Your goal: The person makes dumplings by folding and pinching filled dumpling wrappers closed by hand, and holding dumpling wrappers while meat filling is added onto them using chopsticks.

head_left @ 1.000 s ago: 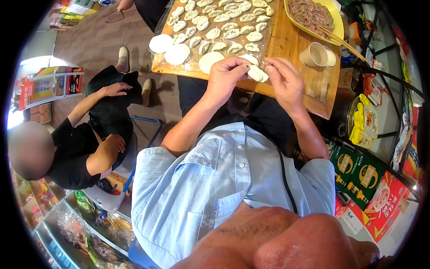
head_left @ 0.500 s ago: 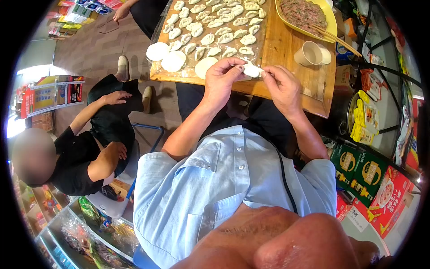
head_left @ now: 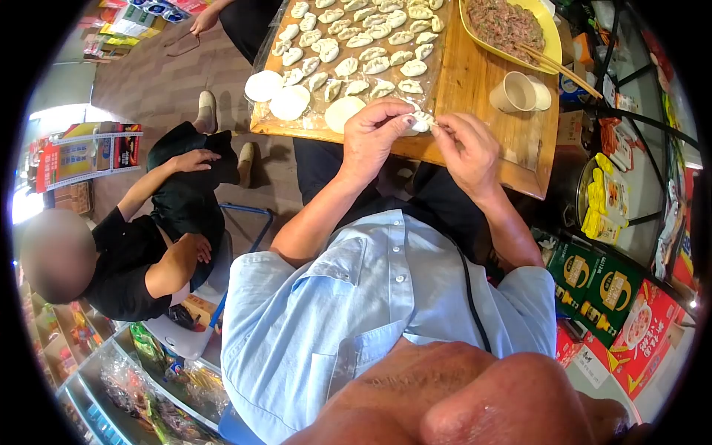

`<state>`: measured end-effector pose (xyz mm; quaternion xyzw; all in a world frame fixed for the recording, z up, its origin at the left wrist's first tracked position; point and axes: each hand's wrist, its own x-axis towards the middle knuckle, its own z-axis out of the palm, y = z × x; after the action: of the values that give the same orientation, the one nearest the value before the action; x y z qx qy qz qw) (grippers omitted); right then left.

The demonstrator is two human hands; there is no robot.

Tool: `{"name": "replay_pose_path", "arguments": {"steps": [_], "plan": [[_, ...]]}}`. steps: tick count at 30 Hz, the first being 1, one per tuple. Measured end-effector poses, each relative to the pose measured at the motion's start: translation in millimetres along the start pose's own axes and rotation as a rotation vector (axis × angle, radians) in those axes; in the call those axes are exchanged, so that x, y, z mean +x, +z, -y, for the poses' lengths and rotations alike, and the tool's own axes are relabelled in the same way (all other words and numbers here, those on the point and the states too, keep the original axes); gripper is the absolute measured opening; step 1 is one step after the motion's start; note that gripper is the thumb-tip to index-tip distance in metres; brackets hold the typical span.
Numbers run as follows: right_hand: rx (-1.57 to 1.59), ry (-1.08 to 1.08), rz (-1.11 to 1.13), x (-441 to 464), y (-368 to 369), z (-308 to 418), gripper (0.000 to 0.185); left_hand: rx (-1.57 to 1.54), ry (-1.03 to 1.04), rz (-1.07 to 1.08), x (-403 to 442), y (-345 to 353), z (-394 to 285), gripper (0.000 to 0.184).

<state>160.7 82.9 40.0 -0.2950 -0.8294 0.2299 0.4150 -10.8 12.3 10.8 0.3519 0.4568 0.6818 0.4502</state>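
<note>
A pale dumpling (head_left: 422, 121) is pinched between both hands above the table's near edge. My left hand (head_left: 375, 139) grips its left end with thumb and fingers. The fingertips of my right hand (head_left: 469, 150) press on its right end. Several folded dumplings (head_left: 372, 53) lie in rows on a plastic-covered board beyond my hands. Round flat wrappers (head_left: 290, 102) rest along the board's near left side, one of them beside my left hand. At the upper right, a yellow tray (head_left: 550, 31) holds minced filling (head_left: 504, 26), with chopsticks (head_left: 560, 69) lying across its rim.
Paper cups (head_left: 513, 93) stand on the wooden table (head_left: 475, 74), right of the board. A seated person in black (head_left: 130, 259) is at the left, and another person's hand (head_left: 204, 21) shows at the top left. Shelves and boxes (head_left: 593, 282) line the right side.
The dumpling has turned slightly between my fingertips, and its pleated edge now shows. Both hands stay closed on it. The view has shifted a little.
</note>
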Motion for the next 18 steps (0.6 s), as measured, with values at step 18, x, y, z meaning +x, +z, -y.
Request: {"name": "replay_pose_path", "arguments": {"steps": [18], "plan": [[-0.074, -0.143, -0.026, 3.8, 5.2, -3.4, 0.009, 0.131, 0.1, -0.034, 0.2, -4.3, 1.8, 0.012]]}}
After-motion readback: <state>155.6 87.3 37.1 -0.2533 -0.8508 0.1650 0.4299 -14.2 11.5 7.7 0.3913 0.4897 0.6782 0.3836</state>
